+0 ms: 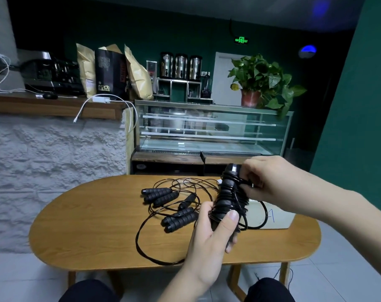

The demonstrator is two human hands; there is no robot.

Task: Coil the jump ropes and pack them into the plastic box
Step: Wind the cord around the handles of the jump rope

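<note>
Jump rope bundle (pixel 228 197) gripped in both hands, left hand (pixel 209 234) low, right hand (pixel 270 182) pinching cord, above table's near edge (pixel 120 261).

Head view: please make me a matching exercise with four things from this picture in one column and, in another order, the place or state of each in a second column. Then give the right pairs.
Things:
1. wrapped jump rope
2. loose jump ropes
3. plastic box
4. potted plant

Places or states:
A. on top of the glass display case
B. lying uncoiled on the wooden table
C. held up in the left hand, with the right hand pinching its cord
D. on the table, behind the hands

Pairs: 1-C, 2-B, 3-D, 4-A
</note>
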